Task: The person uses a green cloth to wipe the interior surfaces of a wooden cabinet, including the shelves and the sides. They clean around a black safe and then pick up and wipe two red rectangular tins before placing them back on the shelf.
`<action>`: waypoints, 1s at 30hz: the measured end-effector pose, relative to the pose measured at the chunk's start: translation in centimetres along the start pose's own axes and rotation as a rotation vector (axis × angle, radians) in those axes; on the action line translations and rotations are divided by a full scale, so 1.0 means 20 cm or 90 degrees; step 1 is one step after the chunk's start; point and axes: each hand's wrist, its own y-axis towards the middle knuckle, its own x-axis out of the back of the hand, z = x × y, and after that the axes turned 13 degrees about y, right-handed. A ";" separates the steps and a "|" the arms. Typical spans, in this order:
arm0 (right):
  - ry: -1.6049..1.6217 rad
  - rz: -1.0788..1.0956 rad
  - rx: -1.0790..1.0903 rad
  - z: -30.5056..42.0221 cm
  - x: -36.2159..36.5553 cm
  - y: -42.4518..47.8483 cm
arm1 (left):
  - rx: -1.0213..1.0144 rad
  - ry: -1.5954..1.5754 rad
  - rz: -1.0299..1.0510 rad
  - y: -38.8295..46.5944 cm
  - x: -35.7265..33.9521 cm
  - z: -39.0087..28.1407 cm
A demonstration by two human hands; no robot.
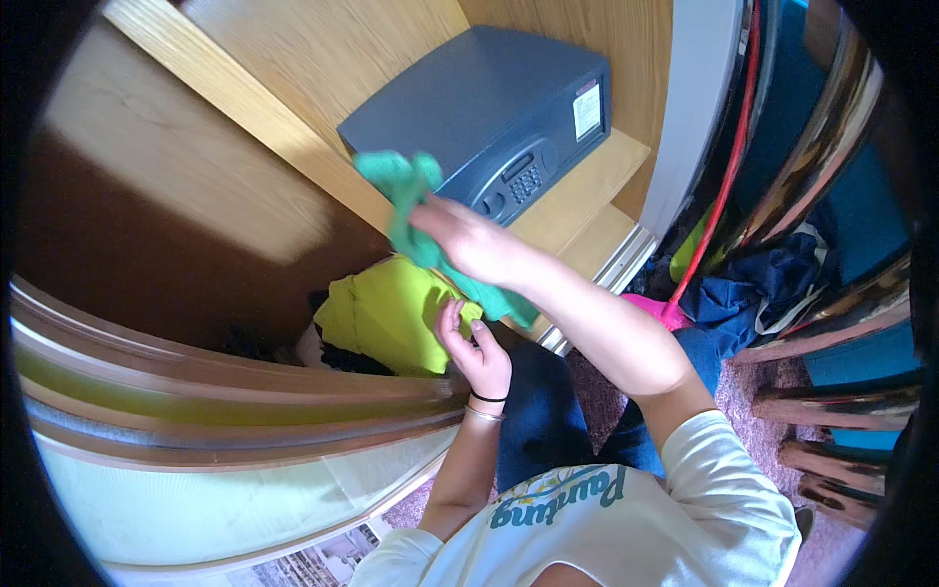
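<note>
My right hand (pixel 458 235) grips a green cloth (pixel 418 246), blurred, at the front edge of a wooden partition (pixel 293 132). Part of the cloth drapes down below the wrist. Just beyond it, a dark grey electronic safe (pixel 469 103) with a keypad sits on a wooden shelf (pixel 579 202) inside the cabinet. My left hand (pixel 477 359) holds nothing visible, its fingers loosely bent and apart. It is beside a bright yellow-green cloth (pixel 389 315) that lies in the lower left compartment; whether they touch, I cannot tell.
A sliding-door track (pixel 623 264) edges the cabinet's front. To the right, a red pole (pixel 722 205) rises from a pink piece (pixel 660 308), next to a dark blue fabric bag (pixel 741 304). Door panels (pixel 220 411) stand at left. Purplish carpet (pixel 748 411) covers the floor.
</note>
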 end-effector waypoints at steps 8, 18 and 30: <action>0.040 0.006 -0.127 -0.01 -0.02 -0.02 | -0.022 -0.055 -0.087 0.12 0.06 -0.03; -0.304 0.001 -0.212 -1.02 0.16 -0.58 | 0.056 0.018 -0.062 0.20 -0.18 -0.09; -0.957 -0.276 -0.266 -0.65 0.82 -0.58 | 0.020 0.051 -0.033 0.31 -0.18 0.01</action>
